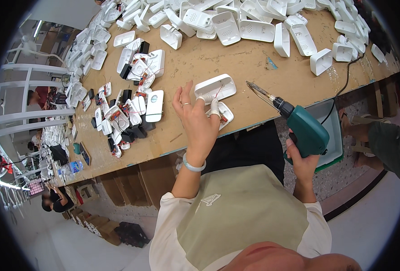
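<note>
A green soldering gun [307, 130] is gripped in my right hand [303, 163], its thin metal tip pointing up and left over the table edge. My left hand [198, 124] is at a white plastic housing [227, 86] that lies open side up. White wraps cover its thumb and index finger, which close on a thin red wire [218, 91] at the housing. The other fingers stretch upward. Just below, partly behind the thumb, sits a smaller white shell [227, 113] with a red wired part in it. The soldering tip is apart from both pieces.
White housings [256, 30] heap along the table's far side. Wired white units with black blocks [118, 115] pile at left, beside a white cover [154, 106]. A green-rimmed bin [337, 144] stands at right under the black cord [344, 86]. Another person's leg [386, 140] is beyond it.
</note>
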`<state>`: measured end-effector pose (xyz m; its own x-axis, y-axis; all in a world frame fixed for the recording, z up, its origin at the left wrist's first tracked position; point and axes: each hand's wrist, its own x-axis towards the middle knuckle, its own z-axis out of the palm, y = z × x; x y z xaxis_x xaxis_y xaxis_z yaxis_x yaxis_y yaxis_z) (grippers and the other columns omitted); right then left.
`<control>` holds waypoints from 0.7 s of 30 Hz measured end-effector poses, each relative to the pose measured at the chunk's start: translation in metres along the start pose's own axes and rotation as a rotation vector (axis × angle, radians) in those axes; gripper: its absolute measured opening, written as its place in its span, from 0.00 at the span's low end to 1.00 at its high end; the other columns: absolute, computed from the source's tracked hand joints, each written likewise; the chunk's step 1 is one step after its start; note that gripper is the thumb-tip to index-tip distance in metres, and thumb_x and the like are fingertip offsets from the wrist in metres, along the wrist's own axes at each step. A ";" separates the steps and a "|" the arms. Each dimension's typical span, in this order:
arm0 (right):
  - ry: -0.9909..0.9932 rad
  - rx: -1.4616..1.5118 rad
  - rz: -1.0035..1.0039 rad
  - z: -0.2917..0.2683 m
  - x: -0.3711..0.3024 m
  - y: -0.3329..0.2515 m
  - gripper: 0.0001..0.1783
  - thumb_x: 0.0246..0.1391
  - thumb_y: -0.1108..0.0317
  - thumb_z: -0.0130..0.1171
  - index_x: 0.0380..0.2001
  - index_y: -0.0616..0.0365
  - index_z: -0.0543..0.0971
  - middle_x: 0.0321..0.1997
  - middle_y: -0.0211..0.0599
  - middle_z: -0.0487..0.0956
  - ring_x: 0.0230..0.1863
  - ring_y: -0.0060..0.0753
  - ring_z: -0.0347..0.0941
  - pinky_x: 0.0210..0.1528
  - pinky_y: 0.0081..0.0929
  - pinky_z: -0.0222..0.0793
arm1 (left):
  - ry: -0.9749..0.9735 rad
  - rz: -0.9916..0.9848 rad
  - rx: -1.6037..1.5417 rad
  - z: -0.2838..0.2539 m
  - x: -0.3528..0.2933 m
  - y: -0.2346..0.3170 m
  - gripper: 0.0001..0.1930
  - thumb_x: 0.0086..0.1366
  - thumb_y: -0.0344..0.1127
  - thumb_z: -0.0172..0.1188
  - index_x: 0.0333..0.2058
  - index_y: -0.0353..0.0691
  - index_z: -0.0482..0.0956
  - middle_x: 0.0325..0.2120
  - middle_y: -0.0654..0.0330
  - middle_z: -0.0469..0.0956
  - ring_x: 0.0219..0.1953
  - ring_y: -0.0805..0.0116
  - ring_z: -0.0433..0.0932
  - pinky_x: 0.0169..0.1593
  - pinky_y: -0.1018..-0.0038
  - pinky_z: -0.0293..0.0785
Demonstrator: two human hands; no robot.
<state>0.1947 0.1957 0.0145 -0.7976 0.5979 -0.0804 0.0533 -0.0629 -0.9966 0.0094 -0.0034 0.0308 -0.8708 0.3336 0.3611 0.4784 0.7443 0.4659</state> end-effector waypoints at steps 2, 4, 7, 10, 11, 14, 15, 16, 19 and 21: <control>-0.005 0.005 0.010 0.002 0.001 0.000 0.22 0.54 0.84 0.61 0.53 0.65 0.75 0.45 0.38 0.81 0.24 0.15 0.68 0.24 0.16 0.65 | 0.014 0.014 -0.035 0.000 0.000 0.001 0.07 0.49 0.22 0.63 0.24 0.23 0.75 0.61 0.37 0.64 0.66 0.34 0.54 0.65 0.45 0.54; -0.001 -0.003 0.037 0.004 0.003 0.002 0.22 0.54 0.84 0.62 0.53 0.65 0.75 0.45 0.38 0.81 0.24 0.15 0.69 0.23 0.15 0.65 | 0.056 0.046 -0.010 0.003 0.002 0.003 0.07 0.49 0.22 0.62 0.25 0.25 0.73 0.61 0.37 0.64 0.67 0.33 0.52 0.65 0.43 0.53; -0.045 -0.021 -0.015 0.008 0.006 0.007 0.20 0.54 0.82 0.63 0.52 0.64 0.76 0.41 0.35 0.81 0.24 0.14 0.69 0.23 0.15 0.65 | 0.041 0.133 0.073 0.014 0.009 0.004 0.08 0.50 0.22 0.62 0.26 0.26 0.71 0.60 0.37 0.64 0.69 0.32 0.50 0.65 0.41 0.52; -0.041 -0.081 -0.042 0.015 0.012 0.011 0.09 0.53 0.76 0.68 0.38 0.62 0.81 0.30 0.27 0.82 0.29 0.18 0.76 0.33 0.19 0.71 | 0.048 0.207 0.114 0.023 0.012 -0.002 0.09 0.52 0.23 0.63 0.31 0.29 0.72 0.59 0.41 0.67 0.67 0.36 0.55 0.65 0.45 0.53; -0.040 -0.081 -0.043 0.016 0.013 0.011 0.09 0.53 0.76 0.68 0.38 0.62 0.81 0.30 0.27 0.82 0.29 0.18 0.76 0.33 0.19 0.71 | 0.038 0.220 0.114 0.026 0.014 -0.004 0.11 0.52 0.23 0.64 0.35 0.29 0.74 0.57 0.45 0.69 0.65 0.40 0.60 0.66 0.49 0.55; -0.066 -0.162 -0.058 0.018 0.018 0.012 0.08 0.52 0.74 0.69 0.36 0.61 0.82 0.31 0.27 0.84 0.29 0.18 0.77 0.34 0.21 0.72 | 0.085 0.160 0.026 0.033 0.021 -0.009 0.12 0.51 0.23 0.63 0.35 0.29 0.75 0.52 0.50 0.72 0.56 0.46 0.68 0.62 0.53 0.59; -0.081 -0.183 -0.070 0.019 0.020 0.011 0.08 0.52 0.73 0.69 0.36 0.61 0.83 0.31 0.28 0.84 0.29 0.18 0.76 0.34 0.21 0.72 | 0.088 0.158 0.028 0.033 0.022 -0.008 0.12 0.51 0.23 0.63 0.35 0.29 0.75 0.52 0.50 0.72 0.56 0.46 0.68 0.62 0.53 0.59; -0.096 -0.204 -0.082 0.021 0.023 0.010 0.08 0.52 0.72 0.69 0.36 0.61 0.83 0.30 0.29 0.84 0.28 0.17 0.76 0.33 0.21 0.71 | 0.093 0.178 0.048 0.033 0.023 -0.004 0.12 0.49 0.22 0.63 0.34 0.29 0.75 0.49 0.51 0.72 0.53 0.48 0.69 0.60 0.54 0.60; -0.130 -0.288 -0.116 0.025 0.030 0.002 0.08 0.51 0.73 0.68 0.35 0.63 0.82 0.29 0.33 0.83 0.27 0.19 0.76 0.33 0.21 0.71 | 0.070 0.168 0.037 0.035 0.023 -0.002 0.12 0.48 0.23 0.62 0.34 0.27 0.76 0.48 0.51 0.72 0.51 0.50 0.69 0.61 0.54 0.59; -0.147 -0.299 -0.198 0.028 0.037 0.005 0.09 0.51 0.74 0.67 0.36 0.63 0.82 0.29 0.34 0.83 0.27 0.20 0.76 0.33 0.21 0.71 | 0.041 0.143 0.005 0.035 0.023 -0.001 0.12 0.48 0.24 0.61 0.33 0.25 0.77 0.49 0.50 0.72 0.52 0.50 0.69 0.63 0.51 0.56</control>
<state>0.1486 0.1956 0.0069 -0.8862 0.4532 0.0956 0.0454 0.2904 -0.9558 -0.0150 0.0241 0.0109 -0.7882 0.4129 0.4563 0.5968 0.6938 0.4031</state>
